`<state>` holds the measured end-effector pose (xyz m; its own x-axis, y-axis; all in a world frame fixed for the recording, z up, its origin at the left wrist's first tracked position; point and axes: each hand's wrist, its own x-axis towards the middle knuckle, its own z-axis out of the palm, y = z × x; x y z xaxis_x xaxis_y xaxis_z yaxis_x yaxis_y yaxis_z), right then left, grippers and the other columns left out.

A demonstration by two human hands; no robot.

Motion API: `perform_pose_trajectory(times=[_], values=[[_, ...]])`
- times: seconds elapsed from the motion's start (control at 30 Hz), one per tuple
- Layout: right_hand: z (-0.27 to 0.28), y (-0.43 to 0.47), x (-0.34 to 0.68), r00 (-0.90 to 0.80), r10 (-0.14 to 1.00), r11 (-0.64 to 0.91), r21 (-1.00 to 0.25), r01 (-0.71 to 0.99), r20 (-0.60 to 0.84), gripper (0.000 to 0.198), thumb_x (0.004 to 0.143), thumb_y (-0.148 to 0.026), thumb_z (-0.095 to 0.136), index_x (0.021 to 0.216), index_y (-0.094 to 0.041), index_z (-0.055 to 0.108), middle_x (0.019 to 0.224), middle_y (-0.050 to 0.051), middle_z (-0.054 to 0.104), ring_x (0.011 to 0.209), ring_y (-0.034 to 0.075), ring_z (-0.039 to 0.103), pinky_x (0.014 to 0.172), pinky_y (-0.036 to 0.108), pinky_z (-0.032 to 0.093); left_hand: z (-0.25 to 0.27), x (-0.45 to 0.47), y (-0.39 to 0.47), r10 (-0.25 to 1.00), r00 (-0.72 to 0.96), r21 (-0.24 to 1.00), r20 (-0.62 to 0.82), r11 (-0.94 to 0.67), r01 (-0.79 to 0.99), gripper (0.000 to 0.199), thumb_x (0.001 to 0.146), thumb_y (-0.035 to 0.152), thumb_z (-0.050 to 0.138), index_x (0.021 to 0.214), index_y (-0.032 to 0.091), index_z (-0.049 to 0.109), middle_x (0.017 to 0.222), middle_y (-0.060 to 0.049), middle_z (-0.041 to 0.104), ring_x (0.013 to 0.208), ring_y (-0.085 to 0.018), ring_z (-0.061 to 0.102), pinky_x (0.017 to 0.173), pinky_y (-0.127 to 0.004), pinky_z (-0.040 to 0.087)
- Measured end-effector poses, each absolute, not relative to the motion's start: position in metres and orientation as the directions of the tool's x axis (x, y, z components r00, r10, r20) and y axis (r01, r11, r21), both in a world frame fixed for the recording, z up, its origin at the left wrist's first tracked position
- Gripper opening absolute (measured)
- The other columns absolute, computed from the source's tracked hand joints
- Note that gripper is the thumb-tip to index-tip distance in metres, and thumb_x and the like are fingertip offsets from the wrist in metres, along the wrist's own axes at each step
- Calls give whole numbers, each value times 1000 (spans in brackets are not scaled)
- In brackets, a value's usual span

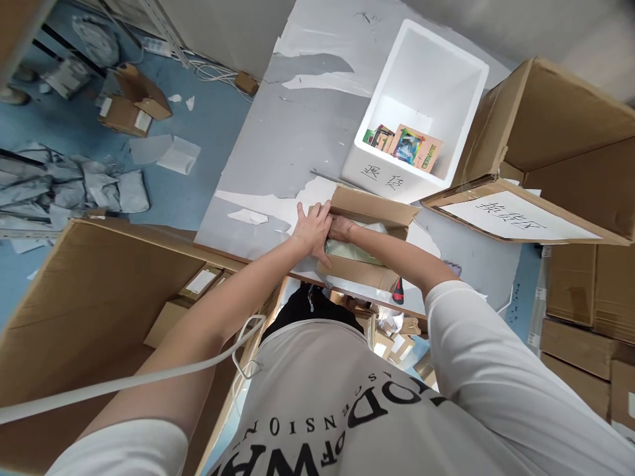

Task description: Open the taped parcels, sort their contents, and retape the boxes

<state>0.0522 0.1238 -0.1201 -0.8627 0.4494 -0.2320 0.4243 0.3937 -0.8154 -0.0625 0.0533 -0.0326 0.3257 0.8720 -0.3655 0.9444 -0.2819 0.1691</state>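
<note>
Brown cardboard makes up the small open box (pixel 364 272) between our hands, which sits by the near edge of the grey worktop (pixel 302 142), right of its near left corner. Our left hand (pixel 313 230) is spread wide over the box's left end, fingers toward the far edge and thumb toward the near one. Our right hand (pixel 341 228) reaches in at that same end with its fingers bent; we cannot tell whether they pinch anything.

We judge the box light and fairly stiff along its walls, but its raised far flap (pixel 374 205) would likely bend if we lifted by it. The end walls, low down, look the surer hold, one palm to each. Inside lies a pale, shiny wrapping (pixel 350 251), probably soft plastic, slick and quick to crumple; what it covers, and how fragile that is, we cannot tell. We would support it from beneath rather than tug one corner.

Near the box's near right corner, a red and black tool (pixel 397 291) lies close to the worktop's near edge. Beyond the box, toward the far right corner, stand a white foam bin (pixel 399 178) and a large carton (pixel 486 149).
</note>
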Motion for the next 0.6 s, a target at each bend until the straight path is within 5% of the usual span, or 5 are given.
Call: perform_pose_trajectory(times=[0.3, 0.47, 0.6], values=[[-98, 127, 80, -896, 346, 574, -693, 437, -279, 21, 74, -7, 48, 69, -13, 67, 88, 10, 73, 110, 21, 58, 103, 46, 35, -31, -49, 50, 862, 341, 200, -376, -283, 938, 118, 51, 71, 74, 145, 10, 36, 159, -22, 9, 137, -49, 12, 107, -71, -8], [-58, 131, 98, -882, 43, 981, -147, 126, -469, 32, 87, -8, 42, 110, -9, 64, 113, 18, 66, 113, 25, 55, 94, 42, 41, -34, -49, 48, 862, 345, 180, -371, -298, 937, 119, 51, 71, 74, 145, 8, 37, 158, -23, 9, 137, -49, 12, 106, -72, -8], [-21, 128, 119, -796, 128, 991, 39, 131, -591, 27, 85, -12, 52, 108, -11, 65, 106, 16, 66, 100, 25, 58, 76, 33, 43, -35, -49, 49, 860, 345, 147, -376, -312, 939, 119, 51, 73, 72, 144, 7, 37, 158, -23, 10, 137, -49, 11, 106, -72, -8]])
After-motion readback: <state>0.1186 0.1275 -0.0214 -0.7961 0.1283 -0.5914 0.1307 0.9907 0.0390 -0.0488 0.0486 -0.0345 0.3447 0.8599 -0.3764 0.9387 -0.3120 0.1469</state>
